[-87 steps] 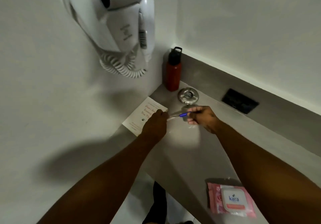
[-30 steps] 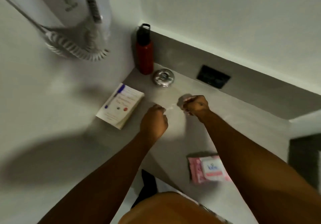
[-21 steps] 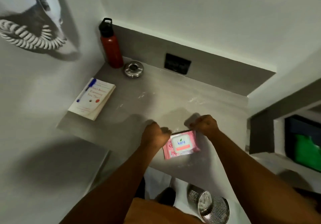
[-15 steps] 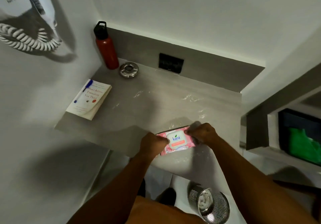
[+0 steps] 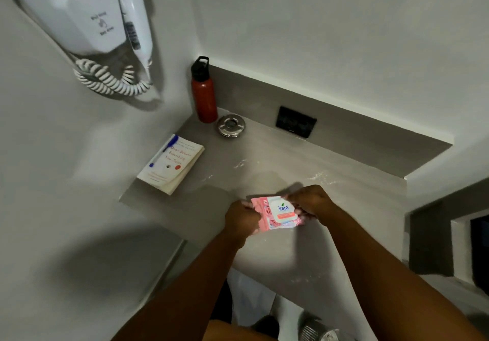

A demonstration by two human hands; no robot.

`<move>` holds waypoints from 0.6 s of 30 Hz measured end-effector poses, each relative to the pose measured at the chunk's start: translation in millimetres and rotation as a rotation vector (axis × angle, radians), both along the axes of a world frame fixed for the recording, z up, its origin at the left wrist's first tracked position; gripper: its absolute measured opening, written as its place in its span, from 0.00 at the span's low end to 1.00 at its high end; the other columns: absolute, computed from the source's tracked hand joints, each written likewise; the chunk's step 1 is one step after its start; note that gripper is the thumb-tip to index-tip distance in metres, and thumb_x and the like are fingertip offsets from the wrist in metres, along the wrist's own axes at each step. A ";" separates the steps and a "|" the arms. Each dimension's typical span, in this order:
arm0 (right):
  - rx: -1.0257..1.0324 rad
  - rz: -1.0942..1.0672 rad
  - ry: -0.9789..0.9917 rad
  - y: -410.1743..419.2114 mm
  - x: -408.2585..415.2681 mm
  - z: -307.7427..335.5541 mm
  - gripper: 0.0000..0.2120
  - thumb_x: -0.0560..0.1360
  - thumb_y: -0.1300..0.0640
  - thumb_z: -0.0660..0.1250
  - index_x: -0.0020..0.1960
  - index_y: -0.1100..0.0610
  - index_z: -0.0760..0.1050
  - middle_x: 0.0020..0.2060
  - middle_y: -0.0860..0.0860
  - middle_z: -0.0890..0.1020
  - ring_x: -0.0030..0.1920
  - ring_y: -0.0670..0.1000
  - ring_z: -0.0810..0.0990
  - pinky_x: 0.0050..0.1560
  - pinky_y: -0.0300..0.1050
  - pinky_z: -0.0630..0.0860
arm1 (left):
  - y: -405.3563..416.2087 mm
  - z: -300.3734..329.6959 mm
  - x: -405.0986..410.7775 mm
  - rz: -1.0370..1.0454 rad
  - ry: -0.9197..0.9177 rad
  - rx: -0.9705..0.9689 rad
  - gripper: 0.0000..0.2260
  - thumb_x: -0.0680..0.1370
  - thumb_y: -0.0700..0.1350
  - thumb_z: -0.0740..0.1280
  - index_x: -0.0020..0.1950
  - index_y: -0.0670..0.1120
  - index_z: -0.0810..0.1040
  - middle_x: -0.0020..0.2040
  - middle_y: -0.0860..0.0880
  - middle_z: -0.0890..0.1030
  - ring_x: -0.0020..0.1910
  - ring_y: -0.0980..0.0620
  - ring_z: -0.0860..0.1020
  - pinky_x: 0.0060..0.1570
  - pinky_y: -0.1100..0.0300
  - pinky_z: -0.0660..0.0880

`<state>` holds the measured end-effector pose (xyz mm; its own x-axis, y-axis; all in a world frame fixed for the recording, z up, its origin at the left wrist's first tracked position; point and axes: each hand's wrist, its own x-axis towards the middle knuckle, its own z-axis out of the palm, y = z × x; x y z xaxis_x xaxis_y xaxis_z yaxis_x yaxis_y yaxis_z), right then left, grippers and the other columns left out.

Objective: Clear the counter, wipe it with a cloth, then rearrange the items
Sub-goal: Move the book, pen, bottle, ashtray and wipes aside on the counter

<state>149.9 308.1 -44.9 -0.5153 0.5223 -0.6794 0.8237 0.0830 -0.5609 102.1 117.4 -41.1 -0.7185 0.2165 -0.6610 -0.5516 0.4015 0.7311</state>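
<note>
Both my hands hold a pink wet-wipes pack [image 5: 277,212] with a white "kara" label just above the grey counter [image 5: 304,161]. My left hand [image 5: 242,219] grips its left end and my right hand [image 5: 309,202] grips its right end. A white book [image 5: 174,167] lies at the counter's left edge with a blue pen [image 5: 164,153] on top. A red bottle [image 5: 203,92] with a black cap stands in the back left corner, and a round metal ashtray [image 5: 231,125] sits beside it.
A white wall-mounted hair dryer [image 5: 84,20] with a coiled cord hangs at upper left. A black socket plate [image 5: 295,122] is set in the grey backsplash. White smears mark the counter. A metal bin [image 5: 317,331] stands on the floor below.
The pen went from my hands onto the book. My hands then moved right to the wipes pack, took hold of it at both ends and lifted it off the counter.
</note>
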 end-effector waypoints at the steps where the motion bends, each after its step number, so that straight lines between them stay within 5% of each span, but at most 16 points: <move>1: 0.008 -0.012 0.027 -0.9 -6.7 -1.0 0.11 0.72 0.53 0.74 0.36 0.58 0.84 0.30 0.57 0.84 0.23 0.48 0.77 0.22 0.34 0.69 | -2.4 1.0 -7.1 0.020 -0.043 0.038 0.09 0.74 0.32 0.65 0.40 0.46 0.77 0.48 0.41 0.85 0.42 0.44 0.86 0.34 0.54 0.83; 4: 0.054 -0.093 0.110 -7.2 -31.0 -1.5 0.07 0.72 0.55 0.76 0.39 0.58 0.83 0.30 0.53 0.80 0.25 0.47 0.76 0.31 0.37 0.72 | -12.5 6.9 -34.3 0.079 -0.128 0.162 0.07 0.76 0.32 0.65 0.43 0.42 0.77 0.46 0.42 0.85 0.38 0.49 0.85 0.31 0.59 0.81; 7: 0.016 -0.085 -0.015 -14.8 -57.2 2.3 0.13 0.75 0.49 0.70 0.44 0.60 0.78 0.37 0.57 0.81 0.34 0.53 0.77 0.43 0.48 0.74 | -24.6 9.7 -63.9 0.139 -0.131 0.223 0.06 0.77 0.32 0.65 0.46 0.42 0.77 0.47 0.41 0.85 0.39 0.49 0.85 0.33 0.60 0.82; 11: -0.292 -0.080 -0.020 -29.8 -106.9 12.8 0.13 0.81 0.54 0.60 0.44 0.61 0.75 0.35 0.58 0.77 0.31 0.55 0.73 0.34 0.43 0.71 | -47.9 12.1 -107.4 0.182 -0.151 0.298 0.06 0.78 0.34 0.66 0.53 0.41 0.79 0.50 0.42 0.86 0.44 0.50 0.86 0.36 0.60 0.82; 18: -0.281 0.040 -0.007 -58.9 -218.3 17.8 0.13 0.81 0.56 0.60 0.43 0.60 0.78 0.31 0.55 0.77 0.30 0.48 0.75 0.30 0.38 0.72 | -105.9 7.1 -174.8 0.260 -0.011 0.234 0.04 0.73 0.40 0.72 0.44 0.49 0.83 0.42 0.47 0.87 0.48 0.43 0.85 0.51 0.47 0.82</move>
<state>-68.3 249.2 -27.1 -0.5263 0.2919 -0.7986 0.8271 -0.0423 -0.5605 -72.7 11.4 -34.0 -0.7626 0.1739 -0.6230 -0.6218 0.0684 0.7802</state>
